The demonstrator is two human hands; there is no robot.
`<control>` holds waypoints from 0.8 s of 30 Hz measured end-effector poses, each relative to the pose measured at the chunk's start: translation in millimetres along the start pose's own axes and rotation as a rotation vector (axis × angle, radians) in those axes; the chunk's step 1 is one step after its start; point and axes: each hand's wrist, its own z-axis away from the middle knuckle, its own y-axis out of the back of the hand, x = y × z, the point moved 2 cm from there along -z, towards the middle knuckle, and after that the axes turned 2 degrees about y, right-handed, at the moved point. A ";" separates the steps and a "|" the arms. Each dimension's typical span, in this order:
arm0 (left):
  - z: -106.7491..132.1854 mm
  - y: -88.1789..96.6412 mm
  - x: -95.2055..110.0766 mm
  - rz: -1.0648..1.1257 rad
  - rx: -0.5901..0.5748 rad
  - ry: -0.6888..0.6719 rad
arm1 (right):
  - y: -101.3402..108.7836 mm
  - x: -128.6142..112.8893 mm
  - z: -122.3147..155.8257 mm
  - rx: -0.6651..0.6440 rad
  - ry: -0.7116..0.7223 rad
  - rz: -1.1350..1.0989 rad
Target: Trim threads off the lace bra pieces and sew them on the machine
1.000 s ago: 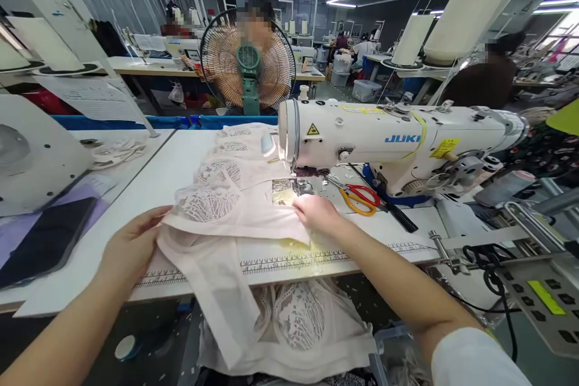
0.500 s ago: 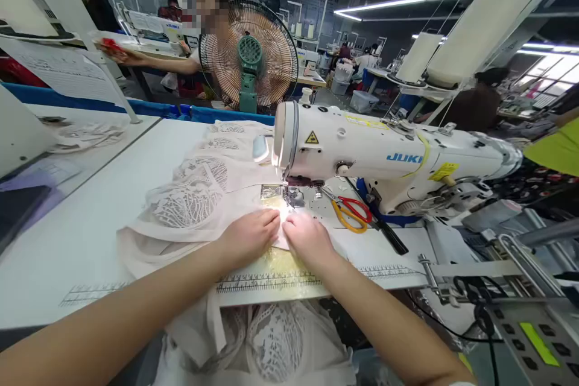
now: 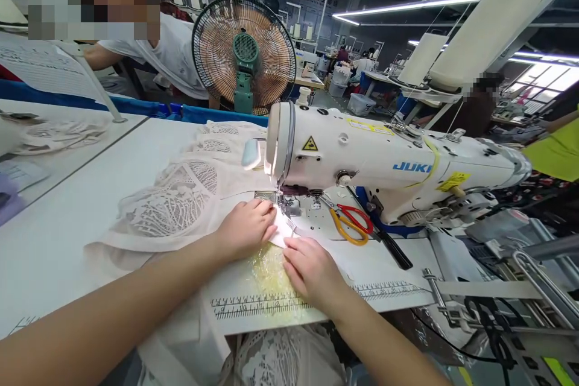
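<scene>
My left hand [image 3: 246,228] lies on pale pink fabric with lace panels [image 3: 172,208], fingers curled and pressing its edge just in front of the presser foot [image 3: 284,204] of the white Juki sewing machine [image 3: 384,160]. My right hand [image 3: 312,271] rests on the table a little nearer to me, its fingertips pinching the same fabric edge beside the left hand. The fabric spreads left and back across the white table [image 3: 67,235], and more of it hangs over the front edge [image 3: 280,362].
Scissors with red and orange handles [image 3: 353,224] lie right of the needle. A standing fan [image 3: 244,54] is behind the table, with a person in white leaning behind it at the left. Thread cones stand at the upper right. A control panel [image 3: 538,344] sits low right.
My left hand moved from the fabric's left edge to the needle area beside my right hand. My right hand drew back slightly toward me. The person behind moved left and closer.
</scene>
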 end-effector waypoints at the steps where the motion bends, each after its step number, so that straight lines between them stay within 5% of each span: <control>1: -1.5 0.5 -1.2 0.000 0.000 -0.005 | 0.4 -0.1 -0.4 0.000 -0.001 -0.011; 17: -11.0 -1.3 -16.4 -0.002 0.031 -0.114 | 1.0 -1.7 -4.3 -0.052 0.039 -0.053; 24: 11.8 -0.9 4.9 -0.064 0.041 -0.228 | -2.5 0.8 -5.3 -0.142 0.047 -0.029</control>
